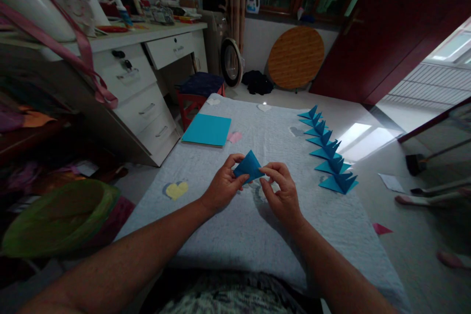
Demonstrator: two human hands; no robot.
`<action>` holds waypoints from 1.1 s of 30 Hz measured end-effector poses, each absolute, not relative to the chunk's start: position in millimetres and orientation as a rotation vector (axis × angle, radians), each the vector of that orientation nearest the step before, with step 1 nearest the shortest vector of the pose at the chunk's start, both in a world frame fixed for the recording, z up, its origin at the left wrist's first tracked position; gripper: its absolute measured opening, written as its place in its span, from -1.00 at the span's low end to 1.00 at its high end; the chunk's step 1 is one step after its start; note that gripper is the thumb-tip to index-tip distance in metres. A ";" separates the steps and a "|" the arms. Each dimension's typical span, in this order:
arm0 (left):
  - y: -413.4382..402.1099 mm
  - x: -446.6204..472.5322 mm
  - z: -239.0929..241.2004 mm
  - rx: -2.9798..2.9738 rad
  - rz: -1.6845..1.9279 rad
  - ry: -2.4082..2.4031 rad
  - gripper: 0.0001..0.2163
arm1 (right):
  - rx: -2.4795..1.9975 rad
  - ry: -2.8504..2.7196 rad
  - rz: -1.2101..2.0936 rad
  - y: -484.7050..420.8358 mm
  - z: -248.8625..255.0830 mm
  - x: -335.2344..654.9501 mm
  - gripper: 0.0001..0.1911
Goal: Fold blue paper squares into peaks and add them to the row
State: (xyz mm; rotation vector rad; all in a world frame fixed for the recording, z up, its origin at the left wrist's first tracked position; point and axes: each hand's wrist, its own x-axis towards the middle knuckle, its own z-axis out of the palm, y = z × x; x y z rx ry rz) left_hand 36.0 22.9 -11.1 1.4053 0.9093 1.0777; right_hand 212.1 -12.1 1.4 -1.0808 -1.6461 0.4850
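A folded piece of blue origami paper, roughly diamond-shaped, is held up just above the cloth. My left hand grips its left side, thumb in front and fingers behind. At its right corner, my right hand pinches the edge between thumb and index finger. To the right, several folded blue paper cranes stand in a slanting row. A stack of flat turquoise paper lies beyond my left hand.
The table wears a pale cloth with heart patches. A white drawer desk stands at left, above a green-lined bin. A dark stool touches the far left side. Someone's feet show on the floor at right.
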 end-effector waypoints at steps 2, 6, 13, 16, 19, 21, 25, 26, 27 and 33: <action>23.1 35.6 -10.4 1.424 1.054 0.918 -0.68 | -1.072 -1.624 0.537 -10.9 1.2 211.9 -0.79; 24.6 34.8 -7.3 1.549 1.080 0.846 -0.85 | -1.066 -1.576 0.639 -9.0 0.7 212.5 -0.90; 26.1 32.6 -7.2 1.595 1.105 0.826 -0.90 | -1.100 -1.326 0.841 -10.2 -3.6 212.4 -0.73; 25.5 32.1 -7.1 1.580 1.117 0.840 -0.89 | -1.110 -1.197 0.920 -8.8 -3.4 212.8 -0.83; 24.9 32.3 -4.4 1.612 1.118 0.863 -0.87 | -1.141 -1.184 0.959 -7.6 -1.8 213.7 -0.87; 24.8 32.4 -2.2 1.656 1.129 0.877 -0.87 | -1.138 -1.174 0.985 -7.3 -1.3 213.9 -0.86; 25.2 31.8 -0.8 1.738 1.151 0.854 -0.87 | -1.107 -1.151 1.044 -7.6 -0.9 212.9 -0.87; 25.2 31.6 -1.1 1.762 1.153 0.847 -0.88 | -1.097 -1.147 1.052 -7.8 -0.6 212.6 -0.87; 25.1 31.3 -1.4 1.785 1.155 0.847 -0.88 | -1.088 -1.143 1.057 -8.0 -0.2 212.3 -0.87; 24.1 30.4 -1.3 1.860 1.192 0.894 -0.88 | -1.076 -1.133 1.049 -9.4 1.4 212.0 -0.88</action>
